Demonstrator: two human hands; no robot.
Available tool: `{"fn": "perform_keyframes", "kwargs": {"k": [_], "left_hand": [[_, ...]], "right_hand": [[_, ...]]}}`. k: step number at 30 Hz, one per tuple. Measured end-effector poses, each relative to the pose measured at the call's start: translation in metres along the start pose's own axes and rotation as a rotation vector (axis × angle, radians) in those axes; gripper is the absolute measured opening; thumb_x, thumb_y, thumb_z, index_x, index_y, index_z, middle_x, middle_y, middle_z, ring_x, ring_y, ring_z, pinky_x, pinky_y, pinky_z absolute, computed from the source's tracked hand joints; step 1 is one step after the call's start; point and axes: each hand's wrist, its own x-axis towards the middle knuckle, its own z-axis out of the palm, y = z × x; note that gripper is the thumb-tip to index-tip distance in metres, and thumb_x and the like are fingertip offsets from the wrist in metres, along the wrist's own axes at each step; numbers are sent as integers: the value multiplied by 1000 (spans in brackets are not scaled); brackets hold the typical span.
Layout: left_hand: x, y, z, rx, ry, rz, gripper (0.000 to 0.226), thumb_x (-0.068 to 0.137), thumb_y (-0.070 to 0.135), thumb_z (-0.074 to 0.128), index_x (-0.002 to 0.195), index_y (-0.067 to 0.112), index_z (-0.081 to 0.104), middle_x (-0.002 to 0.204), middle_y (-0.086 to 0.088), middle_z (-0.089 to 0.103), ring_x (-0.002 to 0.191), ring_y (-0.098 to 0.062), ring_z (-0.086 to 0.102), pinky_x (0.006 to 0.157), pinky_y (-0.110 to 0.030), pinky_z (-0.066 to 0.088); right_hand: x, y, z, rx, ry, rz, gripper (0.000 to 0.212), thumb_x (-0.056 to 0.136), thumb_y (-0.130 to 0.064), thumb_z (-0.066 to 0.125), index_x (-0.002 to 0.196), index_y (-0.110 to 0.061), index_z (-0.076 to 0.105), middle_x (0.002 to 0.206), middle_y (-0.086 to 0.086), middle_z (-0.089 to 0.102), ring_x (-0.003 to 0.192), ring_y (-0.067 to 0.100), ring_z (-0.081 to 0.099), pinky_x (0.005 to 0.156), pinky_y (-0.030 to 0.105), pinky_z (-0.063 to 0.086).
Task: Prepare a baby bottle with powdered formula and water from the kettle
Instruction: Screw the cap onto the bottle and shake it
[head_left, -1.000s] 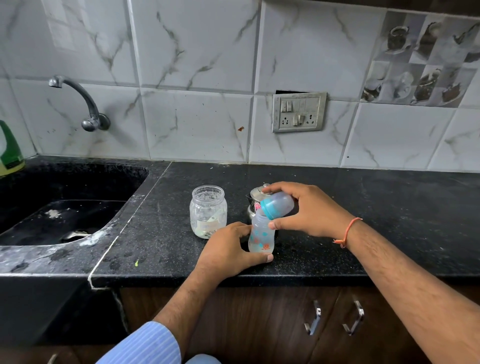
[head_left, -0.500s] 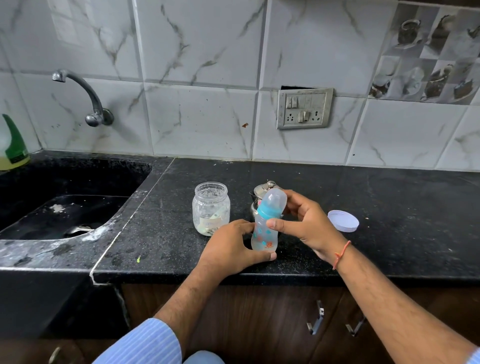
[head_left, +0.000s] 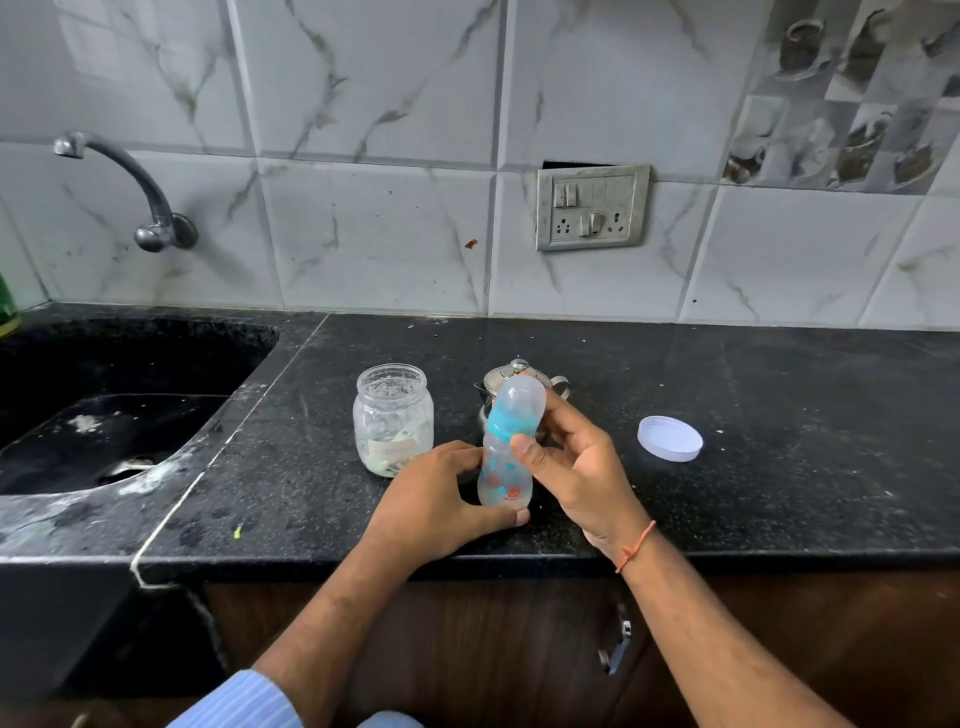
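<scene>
The baby bottle (head_left: 503, 467) stands upright near the front edge of the black granite countertop (head_left: 779, 415), held between both hands; its clear body carries blue and orange printed shapes and a small orange square logo low on the front, too small to read; a turquoise collar ring (head_left: 506, 422) sits under a translucent dome cap (head_left: 519, 397). The left hand (head_left: 441, 504) curls around the lower half of the bottle, thumb pressed along its base at the front, the other fingers wrapped behind; the right hand (head_left: 576, 462) pinches the bottle at the collar, thumb tip on the front just below the ring, fingers bent round the far side by the cap; an orange thread (head_left: 636, 545) circles the right wrist.

Just behind the bottle stands a small steel kettle (head_left: 498, 379) with a knobbed lid, mostly hidden by the cap and the right fingers; to the left of the bottle, close to the left hand, an open glass jar (head_left: 393, 415) holds a little pale powder and a paper slip with faint writing that cannot be read; the white jar lid (head_left: 670, 439) lies upside down on the counter to the right, well apart from the jar.

A black sink (head_left: 78, 415) lies at the left under a wall tap (head_left: 130, 187); a switch and socket plate (head_left: 592, 208) is set in the marble-pattern tiles.
</scene>
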Motion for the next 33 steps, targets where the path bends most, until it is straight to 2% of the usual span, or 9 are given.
{"fn": "perform_keyframes", "kwargs": {"k": [5,8,11,16,19,24,26,30,33], "left_hand": [[-1,0,2,-34,8,1,66,66,81,82,120,43,80,117,24,71,109,6,68,99,-33,59],[0,-2,2,-37,14,-4,59,68,78,86,116,45,79,115,26,72,106,10,67,96,-28,59],[-1,-2,2,-40,13,-1,55,68,76,87,114,47,79,112,27,72,104,11,66,90,-21,56],[1,-2,2,-37,6,-7,54,72,70,92,119,47,79,113,30,71,105,14,65,84,-11,49],[1,-1,1,-30,0,-19,56,72,68,93,122,46,79,114,30,70,106,13,65,89,-16,52],[-2,2,1,-37,11,-26,53,73,66,95,119,46,79,116,27,71,109,8,67,97,-27,58],[-2,2,1,-31,11,-31,54,72,67,94,120,44,80,117,27,71,109,7,67,98,-29,58],[-2,3,1,-24,9,-42,53,73,67,94,118,45,79,116,26,71,108,7,67,98,-31,59],[-1,3,1,-16,5,-45,55,72,67,94,120,44,79,116,27,71,107,9,66,96,-28,58]], "right_hand": [[2,4,-1,-74,-52,-56,67,100,-44,75,160,-41,46,158,-15,56,137,20,63,105,58,57],[3,5,-1,-87,-45,-86,68,99,-40,76,160,-40,46,161,-19,52,138,18,62,104,57,58],[2,4,-1,-79,-8,-98,64,96,-36,80,155,-38,55,153,-18,61,131,16,67,98,53,61],[2,3,-1,-89,66,-126,59,87,-27,89,142,-34,67,131,-9,75,107,12,71,81,39,65],[2,1,1,-86,89,-111,59,84,-28,91,139,-32,68,128,-9,75,102,10,69,77,43,65],[-1,1,0,-10,22,-131,57,94,-22,76,149,-22,62,142,-10,69,124,12,66,89,45,63],[-1,1,0,8,33,-118,58,94,-18,76,150,-22,62,139,-7,71,124,15,67,92,49,61],[-1,-3,2,-29,86,-97,55,86,-27,87,138,-31,69,127,-5,75,113,17,71,79,45,64],[0,-3,3,-35,78,-82,57,84,-30,88,137,-34,68,128,-8,74,111,19,70,78,41,64]]}}
